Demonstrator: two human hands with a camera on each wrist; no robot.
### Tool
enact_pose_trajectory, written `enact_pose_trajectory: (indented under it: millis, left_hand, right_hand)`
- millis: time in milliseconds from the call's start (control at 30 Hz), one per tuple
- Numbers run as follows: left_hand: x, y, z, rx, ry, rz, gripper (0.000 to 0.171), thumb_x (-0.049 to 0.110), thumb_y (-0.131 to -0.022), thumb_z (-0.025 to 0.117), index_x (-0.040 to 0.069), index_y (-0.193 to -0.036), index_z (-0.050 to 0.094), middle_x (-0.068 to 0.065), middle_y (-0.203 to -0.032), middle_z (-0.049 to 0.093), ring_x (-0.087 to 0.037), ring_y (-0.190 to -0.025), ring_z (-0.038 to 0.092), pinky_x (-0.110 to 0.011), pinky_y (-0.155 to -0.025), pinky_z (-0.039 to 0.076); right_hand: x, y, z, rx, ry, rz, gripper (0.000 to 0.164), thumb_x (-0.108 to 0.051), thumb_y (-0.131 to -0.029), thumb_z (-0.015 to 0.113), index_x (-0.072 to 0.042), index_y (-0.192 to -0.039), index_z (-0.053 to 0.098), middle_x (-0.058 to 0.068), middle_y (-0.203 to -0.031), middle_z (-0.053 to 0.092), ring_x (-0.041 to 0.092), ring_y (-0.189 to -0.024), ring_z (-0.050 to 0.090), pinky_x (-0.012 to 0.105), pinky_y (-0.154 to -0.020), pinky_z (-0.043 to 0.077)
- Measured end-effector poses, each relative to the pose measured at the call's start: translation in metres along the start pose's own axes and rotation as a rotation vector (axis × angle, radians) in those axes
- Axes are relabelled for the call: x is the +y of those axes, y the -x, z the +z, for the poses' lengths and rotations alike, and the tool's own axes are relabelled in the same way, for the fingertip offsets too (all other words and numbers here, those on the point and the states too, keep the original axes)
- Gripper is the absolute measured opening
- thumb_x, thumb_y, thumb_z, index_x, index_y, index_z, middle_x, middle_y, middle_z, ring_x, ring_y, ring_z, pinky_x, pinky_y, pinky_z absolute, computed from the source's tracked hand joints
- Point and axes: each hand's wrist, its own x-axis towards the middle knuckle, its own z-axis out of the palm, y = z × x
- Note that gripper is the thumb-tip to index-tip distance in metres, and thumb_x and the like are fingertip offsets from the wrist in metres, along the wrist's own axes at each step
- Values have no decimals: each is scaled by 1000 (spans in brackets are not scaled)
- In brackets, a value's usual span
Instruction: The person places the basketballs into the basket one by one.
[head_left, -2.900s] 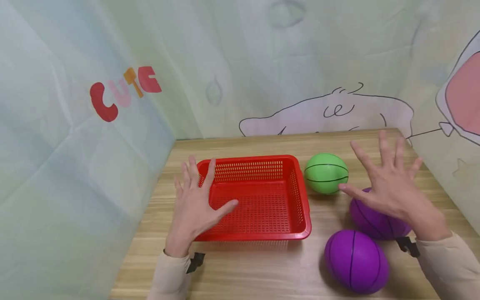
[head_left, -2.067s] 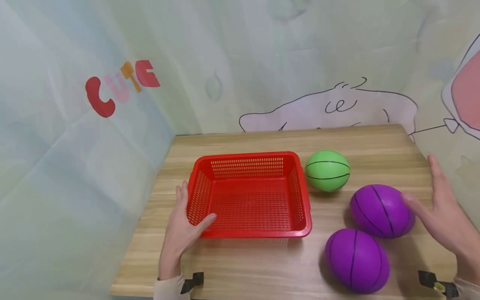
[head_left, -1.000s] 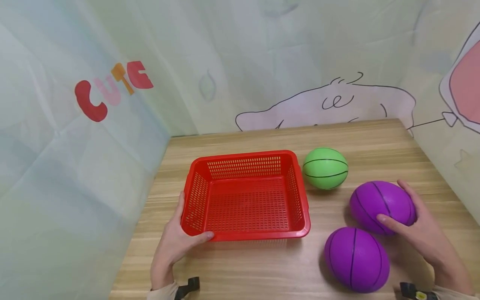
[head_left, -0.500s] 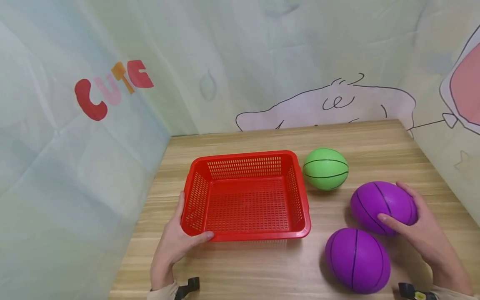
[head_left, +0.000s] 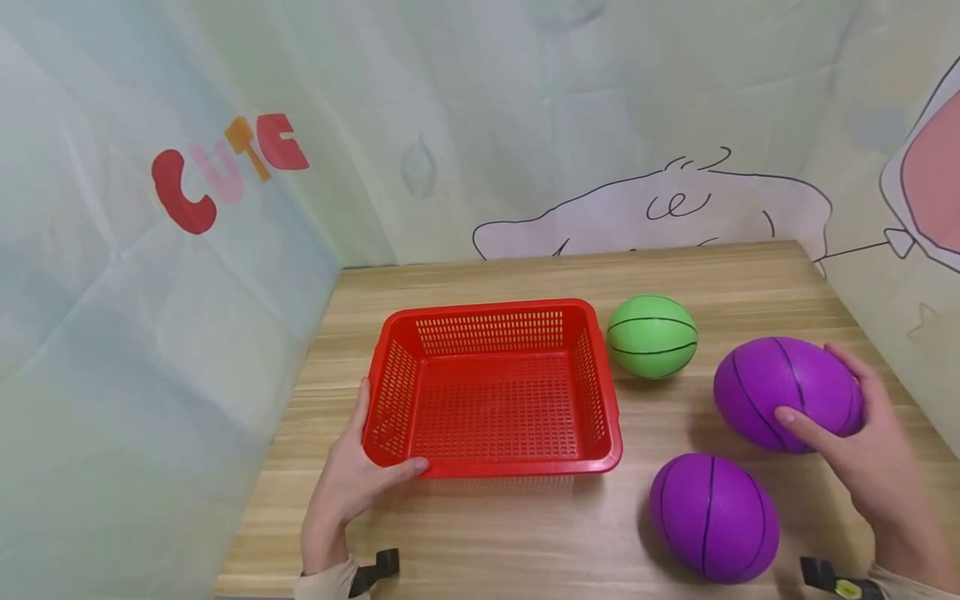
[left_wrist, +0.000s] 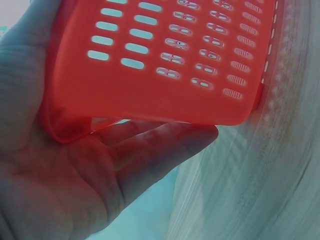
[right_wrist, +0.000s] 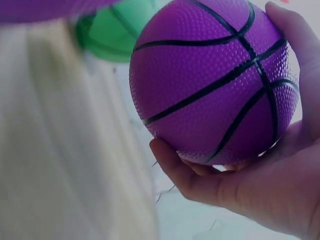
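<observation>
In the head view my left hand (head_left: 343,487) grips the near left corner of a red plastic basket (head_left: 517,471), thumb on the rim and fingers along the outside. The left wrist view shows those fingers against the slotted wall of the basket (left_wrist: 165,95). My right hand (head_left: 873,454) holds a purple ball with black lines (head_left: 772,383), thumb on the near side. In the right wrist view this purple ball (right_wrist: 200,75) sits between thumb and fingers, off the table. A second purple ball (head_left: 712,517) lies nearer me on the table.
A green ball (head_left: 652,337) rests just right of the basket's far right corner. The wooden table (head_left: 540,533) meets a printed cloth wall (head_left: 450,125) at the back, with cloth at both sides too. Nothing lies inside the basket.
My right hand came round the far purple ball, then raised it slightly and to the right. My left hand came down onto the basket's corner. The basket stands nearly where it was.
</observation>
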Motion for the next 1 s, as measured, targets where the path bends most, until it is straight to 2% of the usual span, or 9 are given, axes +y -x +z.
enact_pose_trajectory:
  millis: [133, 200, 267, 467, 667, 767, 1000]
  left_hand:
    - [0, -1, -1, 0, 1, -3, 138, 28, -78, 103, 47, -178, 10, -4, -167, 52, -32, -141, 56, -49, -102, 62]
    - [0, -1, -1, 0, 3, -5, 139, 28, -78, 104, 47, -178, 10, -4, -167, 52, -32, -142, 56, -49, -102, 62]
    - [0, -1, -1, -3, 10, -6, 139, 28, -78, 103, 47, -178, 10, -5, -168, 51, -33, -142, 56, -49, -102, 62]
    - [1, 0, 0, -3, 10, -11, 138, 27, -78, 103, 48, -178, 9, -7, -167, 52, -36, -142, 56, -51, -103, 63]
    - [2, -1, 0, -4, -3, -2, 138, 29, -77, 103, 48, -178, 11, -6, -166, 53, -35, -141, 57, -52, -103, 62]
    - [2, -2, -1, -10, 4, 13, 137, 28, -78, 104, 46, -178, 12, -6, -166, 53, -34, -141, 57, -51, -103, 62]
    - [2, -2, -1, -16, 15, 14, 135, 27, -79, 103, 44, -178, 13, -6, -164, 53, -34, -141, 55, -50, -99, 64]
  right_hand:
    - [-19, 3, 3, 14, -138, 2, 102, 3, -97, 82, -36, -175, 31, -6, -158, 38, 13, -124, 49, 6, -84, 52]
    - [-28, 4, 6, 10, -204, -3, 102, 5, -95, 82, -36, -174, 33, -8, -155, 40, 11, -121, 50, 7, -83, 54]
    - [-38, 6, 10, -14, -283, -12, 102, 9, -94, 82, -35, -174, 35, -7, -153, 41, 12, -121, 52, 9, -83, 56]
    - [-64, 16, 29, -84, -357, -49, 105, 12, -92, 81, -34, -174, 36, -1, -155, 41, 13, -121, 57, 16, -84, 61]
    - [-88, 28, 50, -123, -466, -82, 106, 18, -89, 79, -29, -174, 36, 4, -162, 40, 20, -128, 60, 20, -91, 62]
    - [-98, 31, 60, -133, -442, -79, 107, 14, -89, 81, -31, -174, 35, 6, -163, 39, 21, -129, 60, 20, -92, 61]
    - [-117, 38, 85, -162, -238, -53, 108, -4, -92, 88, -44, -174, 31, 5, -165, 41, 20, -131, 60, 21, -94, 58]
